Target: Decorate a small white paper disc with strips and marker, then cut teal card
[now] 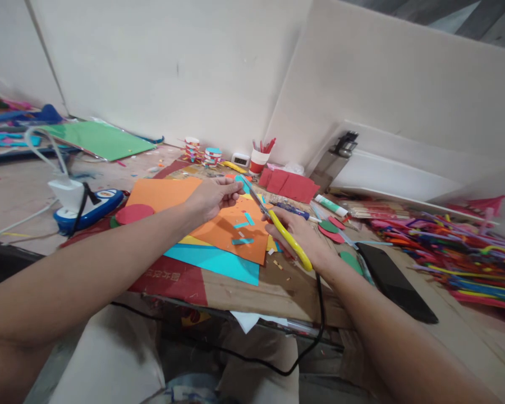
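My right hand (303,235) grips yellow-handled scissors (287,235), their blades pointing up and left toward my left hand (214,197). That left hand pinches a small blue paper strip (241,182) at the blade tips. Beneath both hands lies an orange paper sheet (185,196) with a few cut blue strips (244,224) on it. A turquoise sheet (219,264) and a yellow one peek out under the orange sheet.
A black phone (393,280) lies right of my right arm, beside a heap of coloured pipe cleaners (454,247). Red paper (288,184), a glue stick (330,205), a cup of pens (258,160), a green sheet (99,139) and a white charger (69,193) surround the work area.
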Demonstrator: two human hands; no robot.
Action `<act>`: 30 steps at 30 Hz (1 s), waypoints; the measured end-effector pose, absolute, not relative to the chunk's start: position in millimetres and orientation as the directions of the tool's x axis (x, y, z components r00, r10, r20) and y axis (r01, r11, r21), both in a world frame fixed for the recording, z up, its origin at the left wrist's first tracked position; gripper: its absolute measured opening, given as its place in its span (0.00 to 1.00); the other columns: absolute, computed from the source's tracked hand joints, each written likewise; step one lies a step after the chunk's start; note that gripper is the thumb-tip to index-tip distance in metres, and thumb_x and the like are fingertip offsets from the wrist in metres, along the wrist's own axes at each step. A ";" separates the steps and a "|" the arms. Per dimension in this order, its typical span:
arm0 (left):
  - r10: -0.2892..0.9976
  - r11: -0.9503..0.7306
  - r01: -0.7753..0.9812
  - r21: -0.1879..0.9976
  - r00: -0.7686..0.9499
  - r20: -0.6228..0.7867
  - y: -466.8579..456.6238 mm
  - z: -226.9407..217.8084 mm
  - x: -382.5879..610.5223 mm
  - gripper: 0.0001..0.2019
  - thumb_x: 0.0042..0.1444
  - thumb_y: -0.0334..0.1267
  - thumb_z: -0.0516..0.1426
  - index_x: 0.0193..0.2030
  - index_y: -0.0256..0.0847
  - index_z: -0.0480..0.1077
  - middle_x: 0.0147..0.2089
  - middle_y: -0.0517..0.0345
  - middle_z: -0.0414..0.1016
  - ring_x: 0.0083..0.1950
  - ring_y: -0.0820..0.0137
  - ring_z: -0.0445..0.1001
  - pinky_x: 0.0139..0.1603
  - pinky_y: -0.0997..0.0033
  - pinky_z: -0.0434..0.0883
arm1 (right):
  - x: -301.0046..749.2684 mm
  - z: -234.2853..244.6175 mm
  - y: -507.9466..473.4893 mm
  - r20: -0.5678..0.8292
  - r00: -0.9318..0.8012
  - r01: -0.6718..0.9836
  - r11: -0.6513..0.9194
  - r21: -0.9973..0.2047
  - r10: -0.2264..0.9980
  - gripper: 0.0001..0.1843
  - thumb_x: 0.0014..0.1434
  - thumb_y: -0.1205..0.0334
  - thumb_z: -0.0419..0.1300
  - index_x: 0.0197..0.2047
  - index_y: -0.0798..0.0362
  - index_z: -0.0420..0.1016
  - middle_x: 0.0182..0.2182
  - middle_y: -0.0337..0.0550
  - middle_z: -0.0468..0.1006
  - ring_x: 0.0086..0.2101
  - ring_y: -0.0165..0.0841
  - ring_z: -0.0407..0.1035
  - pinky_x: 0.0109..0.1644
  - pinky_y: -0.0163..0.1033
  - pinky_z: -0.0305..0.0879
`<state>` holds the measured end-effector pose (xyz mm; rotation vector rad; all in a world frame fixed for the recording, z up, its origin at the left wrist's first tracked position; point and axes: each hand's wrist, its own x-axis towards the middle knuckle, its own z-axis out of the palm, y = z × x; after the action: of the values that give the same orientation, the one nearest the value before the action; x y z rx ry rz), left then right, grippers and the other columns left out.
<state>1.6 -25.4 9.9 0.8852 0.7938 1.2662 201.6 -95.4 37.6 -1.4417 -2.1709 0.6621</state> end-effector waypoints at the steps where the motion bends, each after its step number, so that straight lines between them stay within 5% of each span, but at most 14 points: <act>1: 0.991 0.080 -0.447 0.891 0.134 -0.022 -25.7 10.4 1.9 0.07 0.55 0.26 0.59 0.26 0.31 0.71 0.25 0.58 0.72 0.21 0.82 0.66 0.25 0.81 0.66 | 201.5 37.5 -95.3 0.104 -0.351 0.719 0.339 -0.606 0.930 0.15 0.58 0.59 0.53 0.43 0.57 0.73 0.21 0.35 0.68 0.23 0.28 0.62 0.28 0.33 0.59; 9: 0.992 0.097 -0.449 0.888 0.119 -0.049 -27.5 11.8 4.3 0.06 0.54 0.26 0.60 0.26 0.31 0.71 0.24 0.58 0.72 0.21 0.82 0.66 0.25 0.82 0.66 | 201.6 36.5 -93.9 0.121 -0.353 0.729 0.354 -0.586 0.928 0.15 0.58 0.58 0.53 0.42 0.57 0.75 0.26 0.39 0.74 0.24 0.27 0.64 0.28 0.33 0.60; 30: 0.996 0.016 -0.385 0.923 0.089 0.020 -29.8 12.0 6.3 0.09 0.51 0.30 0.64 0.24 0.34 0.68 0.24 0.60 0.71 0.20 0.82 0.63 0.24 0.79 0.62 | 204.6 34.8 -90.9 0.102 -0.369 0.735 0.357 -0.577 0.924 0.14 0.59 0.57 0.53 0.41 0.55 0.73 0.20 0.36 0.69 0.21 0.28 0.63 0.26 0.32 0.58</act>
<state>6.3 -29.8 12.0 0.9568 0.8500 1.3062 204.6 -90.9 34.8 -1.4467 -2.2135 0.6236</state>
